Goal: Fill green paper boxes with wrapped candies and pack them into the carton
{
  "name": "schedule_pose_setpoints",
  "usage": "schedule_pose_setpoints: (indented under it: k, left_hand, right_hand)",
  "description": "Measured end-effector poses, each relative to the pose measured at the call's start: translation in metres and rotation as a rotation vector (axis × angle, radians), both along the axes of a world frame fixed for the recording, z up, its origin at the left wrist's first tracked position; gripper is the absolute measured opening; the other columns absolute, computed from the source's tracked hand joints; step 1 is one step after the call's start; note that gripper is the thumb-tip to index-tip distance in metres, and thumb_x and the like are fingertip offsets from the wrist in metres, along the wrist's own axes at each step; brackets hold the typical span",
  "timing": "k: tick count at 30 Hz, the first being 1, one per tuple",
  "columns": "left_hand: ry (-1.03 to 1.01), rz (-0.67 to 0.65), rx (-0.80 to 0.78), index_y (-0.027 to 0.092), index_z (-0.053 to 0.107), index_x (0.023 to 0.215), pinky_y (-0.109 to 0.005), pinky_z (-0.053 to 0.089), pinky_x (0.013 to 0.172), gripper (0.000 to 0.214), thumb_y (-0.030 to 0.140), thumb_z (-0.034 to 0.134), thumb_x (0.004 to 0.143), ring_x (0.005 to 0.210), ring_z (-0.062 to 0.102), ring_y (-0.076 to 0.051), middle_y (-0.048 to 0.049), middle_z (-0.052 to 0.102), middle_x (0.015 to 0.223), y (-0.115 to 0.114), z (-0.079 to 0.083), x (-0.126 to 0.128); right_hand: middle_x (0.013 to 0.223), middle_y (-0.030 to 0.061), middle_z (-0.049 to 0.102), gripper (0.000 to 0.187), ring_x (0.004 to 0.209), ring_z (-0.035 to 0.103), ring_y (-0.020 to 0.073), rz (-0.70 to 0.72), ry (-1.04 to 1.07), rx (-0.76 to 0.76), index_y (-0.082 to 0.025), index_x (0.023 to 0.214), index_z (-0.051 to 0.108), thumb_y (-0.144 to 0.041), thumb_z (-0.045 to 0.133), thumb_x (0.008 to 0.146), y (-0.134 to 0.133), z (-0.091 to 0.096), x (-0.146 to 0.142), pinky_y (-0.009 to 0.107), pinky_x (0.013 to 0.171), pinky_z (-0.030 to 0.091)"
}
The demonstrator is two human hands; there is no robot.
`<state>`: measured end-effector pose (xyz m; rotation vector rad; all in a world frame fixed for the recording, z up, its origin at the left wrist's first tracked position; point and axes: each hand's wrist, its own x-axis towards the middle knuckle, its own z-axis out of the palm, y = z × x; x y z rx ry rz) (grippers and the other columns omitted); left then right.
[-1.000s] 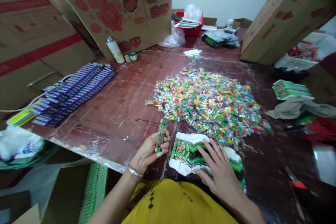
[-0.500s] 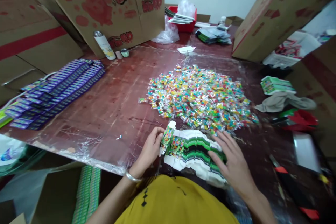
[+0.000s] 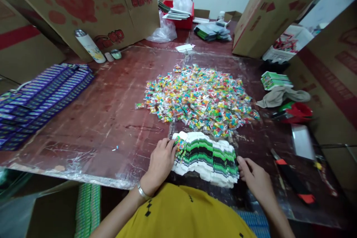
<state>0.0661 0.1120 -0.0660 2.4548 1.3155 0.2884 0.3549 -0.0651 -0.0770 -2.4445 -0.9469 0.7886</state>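
A fanned row of flat green, black and white candy cartons (image 3: 206, 152) lies along the near side of the table, in front of my body. My left hand (image 3: 161, 159), with a silver bangle at the wrist, has its bent fingers closed on the left end of the row, where a colourful printed face shows. At the opposite end, my right hand (image 3: 254, 175) grips the row's edge between thumb and curled fingers. Just beyond the cartons spreads a large heap of small clear-wrapped candy packets (image 3: 195, 98).
Purple cartons (image 3: 41, 96) are stacked at left. A flask (image 3: 89, 46) leans by a large cardboard box (image 3: 83, 3). At right lie green cartons (image 3: 275, 80), a grey cloth (image 3: 283, 96) and a utility knife (image 3: 292, 176). An open box with green packs (image 3: 87, 208) stands below the table edge.
The single carton that my left hand held tilted up now lies against the row's left end. My right hand has moved off the row's top to its right edge. The view has shifted right.
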Motion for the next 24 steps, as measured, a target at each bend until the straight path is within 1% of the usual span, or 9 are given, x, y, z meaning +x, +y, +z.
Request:
schedule_pose_setpoints:
  k: [3, 7, 10, 12, 15, 17, 19, 22, 24]
  left_hand:
    - [-0.038, -0.032, -0.061, 0.023, 0.056, 0.121, -0.034, 0.047, 0.086, 0.031, 0.032, 0.039, 0.098, 0.100, 0.052, -0.022, -0.0069, 0.055, 0.106, -0.006, 0.000, 0.002]
    - [-0.105, -0.067, -0.166, 0.024, 0.054, 0.127, -0.034, 0.046, 0.082, 0.035, 0.034, 0.038, 0.098, 0.092, 0.052, -0.021, -0.0063, 0.054, 0.097, -0.015, 0.002, 0.005]
    - [-0.197, -0.071, -0.284, 0.023, 0.056, 0.125, -0.032, 0.045, 0.081, 0.036, 0.035, 0.034, 0.099, 0.087, 0.052, -0.020, -0.0054, 0.053, 0.092, -0.014, 0.006, 0.004]
    - [-0.265, -0.074, -0.394, 0.022, 0.057, 0.124, -0.031, 0.044, 0.081, 0.039, 0.038, 0.031, 0.099, 0.087, 0.053, -0.019, -0.0049, 0.053, 0.091, -0.010, 0.010, 0.000]
    - [-0.349, -0.056, -0.546, 0.024, 0.059, 0.123, -0.031, 0.044, 0.083, 0.044, 0.046, 0.031, 0.098, 0.089, 0.056, -0.019, -0.0043, 0.054, 0.091, -0.003, 0.015, -0.007]
    - [-0.376, -0.031, -0.588, 0.024, 0.059, 0.125, -0.032, 0.044, 0.086, 0.045, 0.050, 0.035, 0.096, 0.093, 0.057, -0.020, -0.0047, 0.055, 0.095, 0.001, 0.017, -0.011]
    - [-0.378, -0.027, -0.605, 0.023, 0.057, 0.128, -0.033, 0.044, 0.088, 0.048, 0.051, 0.042, 0.093, 0.096, 0.058, -0.022, -0.0065, 0.057, 0.099, 0.005, 0.017, -0.014]
    - [-0.404, -0.018, -0.633, 0.021, 0.054, 0.132, -0.037, 0.042, 0.097, 0.050, 0.048, 0.048, 0.091, 0.109, 0.057, -0.026, -0.0104, 0.061, 0.115, 0.009, 0.014, -0.018]
    - [-0.459, 0.038, -0.643, 0.022, 0.049, 0.136, -0.039, 0.037, 0.105, 0.050, 0.044, 0.047, 0.091, 0.121, 0.052, -0.027, -0.0105, 0.057, 0.131, 0.012, 0.013, -0.022]
  right_hand:
    - [0.064, 0.0037, 0.066, 0.052, 0.065, 0.063, 0.0253, 0.048, 0.016, 0.025, -0.020, 0.090, 0.065, -0.065, 0.039, 0.089, 0.009, 0.002, -0.012, 0.028, 0.059, 0.043]
    - [0.079, 0.0074, 0.069, 0.051, 0.075, 0.062, 0.0251, 0.118, 0.056, 0.163, -0.017, 0.084, 0.063, -0.061, 0.037, 0.091, 0.026, 0.004, -0.041, 0.028, 0.065, 0.043]
    - [0.074, 0.0065, 0.068, 0.049, 0.071, 0.061, 0.0245, 0.137, 0.049, 0.200, -0.018, 0.081, 0.062, -0.060, 0.037, 0.092, 0.039, 0.007, -0.063, 0.029, 0.063, 0.042]
    - [0.070, 0.0055, 0.067, 0.049, 0.066, 0.061, 0.0233, 0.143, 0.128, 0.229, -0.019, 0.080, 0.062, -0.059, 0.037, 0.092, 0.045, 0.009, -0.071, 0.029, 0.060, 0.043]
    - [0.069, 0.0054, 0.065, 0.053, 0.060, 0.059, 0.0214, 0.077, 0.351, 0.311, -0.016, 0.086, 0.065, -0.060, 0.036, 0.093, 0.053, 0.009, -0.073, 0.029, 0.054, 0.046]
    - [0.079, 0.0072, 0.066, 0.050, 0.067, 0.061, 0.0220, 0.040, 0.483, 0.389, -0.015, 0.096, 0.066, -0.059, 0.043, 0.092, 0.058, 0.006, -0.072, 0.030, 0.054, 0.050]
    - [0.092, 0.0080, 0.067, 0.042, 0.078, 0.062, 0.0235, 0.030, 0.568, 0.452, -0.017, 0.102, 0.066, -0.055, 0.055, 0.087, 0.063, 0.002, -0.072, 0.031, 0.061, 0.054]
    - [0.095, 0.0053, 0.066, 0.032, 0.086, 0.062, 0.0232, 0.002, 0.672, 0.489, -0.019, 0.095, 0.066, -0.048, 0.066, 0.081, 0.070, -0.002, -0.075, 0.033, 0.069, 0.056]
    - [0.093, 0.0041, 0.067, 0.031, 0.086, 0.062, 0.0220, -0.038, 0.736, 0.490, -0.020, 0.095, 0.064, -0.046, 0.070, 0.079, 0.076, -0.003, -0.079, 0.031, 0.068, 0.056]
